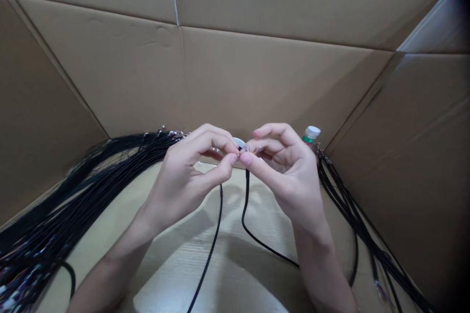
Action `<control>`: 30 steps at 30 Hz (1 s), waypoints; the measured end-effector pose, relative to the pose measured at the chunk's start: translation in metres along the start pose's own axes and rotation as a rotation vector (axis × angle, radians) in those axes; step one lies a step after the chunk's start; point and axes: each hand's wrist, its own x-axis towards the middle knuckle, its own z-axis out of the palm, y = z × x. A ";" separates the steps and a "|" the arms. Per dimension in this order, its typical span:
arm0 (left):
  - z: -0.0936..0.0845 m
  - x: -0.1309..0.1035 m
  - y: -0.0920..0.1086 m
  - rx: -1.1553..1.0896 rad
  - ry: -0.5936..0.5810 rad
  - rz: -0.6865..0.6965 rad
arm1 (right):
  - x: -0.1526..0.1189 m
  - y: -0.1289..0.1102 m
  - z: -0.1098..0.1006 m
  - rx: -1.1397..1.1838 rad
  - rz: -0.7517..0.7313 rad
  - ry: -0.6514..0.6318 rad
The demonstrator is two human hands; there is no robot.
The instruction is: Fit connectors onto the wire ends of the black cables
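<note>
My left hand (198, 168) and my right hand (293, 176) meet in the middle of the head view, fingertips almost touching. Between thumb and index finger, my right hand pinches the thin bare wires at the end of a black cable (247, 200). That cable hangs from the fingers and curves off under my right wrist. The left thumb and index finger are pinched on the tip of a fine wire beside it; the exact contact is too small to make out. A second black cable (213, 249) runs from below my left hand toward the front edge.
A thick bundle of black cables (99, 195) lies along the left, with connectors at its ends. Fewer black cables (362, 220) lie on the right, near a bottle with a white cap (312, 132). Cardboard walls (257, 78) enclose the work surface (172, 259). A white round object (239, 142) sits behind my fingers.
</note>
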 end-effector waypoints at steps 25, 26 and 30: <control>-0.007 0.001 0.005 -0.534 -0.276 -0.390 | -0.008 0.000 0.011 -0.132 -0.497 0.112; -0.007 0.001 0.004 -0.568 -0.282 -0.405 | -0.008 -0.001 0.011 -0.149 -0.493 0.109; -0.008 0.003 0.000 -0.673 -0.338 -0.446 | -0.009 -0.007 0.006 -0.203 -0.505 0.118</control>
